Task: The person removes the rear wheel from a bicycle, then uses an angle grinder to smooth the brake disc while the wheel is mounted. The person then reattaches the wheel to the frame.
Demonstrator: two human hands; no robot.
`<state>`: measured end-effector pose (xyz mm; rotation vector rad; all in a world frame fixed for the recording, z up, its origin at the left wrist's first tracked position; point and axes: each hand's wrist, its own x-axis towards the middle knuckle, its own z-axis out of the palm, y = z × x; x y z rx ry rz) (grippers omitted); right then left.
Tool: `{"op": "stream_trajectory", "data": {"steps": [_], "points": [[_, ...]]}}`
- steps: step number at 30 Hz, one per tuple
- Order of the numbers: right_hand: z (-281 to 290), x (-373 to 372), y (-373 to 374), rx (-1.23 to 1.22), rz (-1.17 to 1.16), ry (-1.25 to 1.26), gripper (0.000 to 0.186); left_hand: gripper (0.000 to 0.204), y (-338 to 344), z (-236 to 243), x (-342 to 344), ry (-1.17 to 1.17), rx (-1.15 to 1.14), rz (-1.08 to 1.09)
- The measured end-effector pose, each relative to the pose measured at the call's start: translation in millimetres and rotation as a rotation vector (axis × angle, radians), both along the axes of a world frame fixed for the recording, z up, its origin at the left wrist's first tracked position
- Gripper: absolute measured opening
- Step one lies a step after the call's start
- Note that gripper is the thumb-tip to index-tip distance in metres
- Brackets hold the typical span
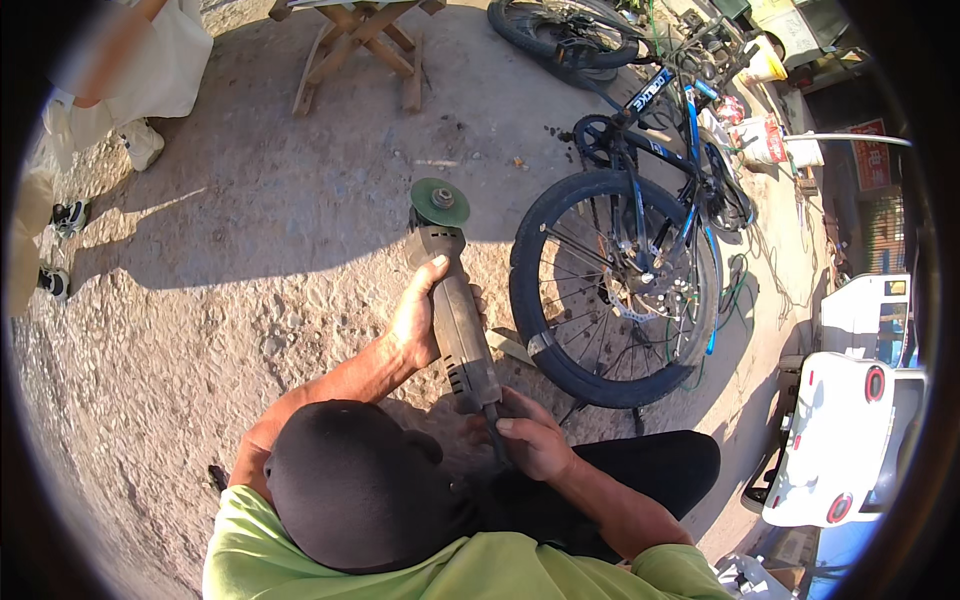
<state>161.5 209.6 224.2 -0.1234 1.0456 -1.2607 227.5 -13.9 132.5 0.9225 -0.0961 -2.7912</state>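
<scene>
A: Where was the angle grinder (pixel 462 318)?

B: In both hands, running on a slant between them. The left hand (pixel 412 322) was clamped around the front of its body, just behind the head, with the thumb laid on top.

A: And the right hand (pixel 535 440)?

B: Closed on the tail end, where the cord (pixel 496 428) came out. I couldn't tell how hard it squeezed; part of those fingers was in shadow.

A: What lay ahead of the left hand's grip?

B: The green disc (pixel 429 206), with its nut facing up. Well beyond that stood a wooden stand (pixel 362 48) with crossed legs, and ahead and to the left was another person in pale clothes (pixel 165 70).

A: What about to the right of the grip?

B: A wooden strip (pixel 512 347) lay just beside the grinder's body. Next came the thick black tyre (pixel 556 372) of a blue-and-black bicycle (pixel 690 130), apart from both hands. Farther right, well away from the grip, was a white car (pixel 825 440).

A: And under the right forearm?

B: A black trouser leg (pixel 655 468), reaching out to the right of the hand.
</scene>
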Motion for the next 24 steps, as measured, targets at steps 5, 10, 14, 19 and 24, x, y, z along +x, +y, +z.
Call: {"op": "stream_trajectory", "data": {"steps": [5, 10, 14, 19, 24], "points": [[-11, 3, 3, 0.043, -0.085, -0.092, 0.063, 0.059, -2, 0, -7, 0.054, -0.026, -0.001], [-34, 13, 14, 0.119, -0.152, -0.044, 0.055, 0.059, 3, -2, -15, 0.033, -0.020, -0.091], [-46, 23, 19, 0.113, -0.150, -0.027, 0.051, 0.059, 6, -6, -17, 0.056, -0.079, -0.137], [-49, 28, 24, 0.115, -0.159, 0.001, 0.048, 0.056, 11, 6, -22, -0.017, -0.220, -0.144], [-61, 29, 25, 0.105, -0.156, 0.029, 0.048, 0.054, 8, 18, -23, -0.058, -0.283, -0.175]]}}
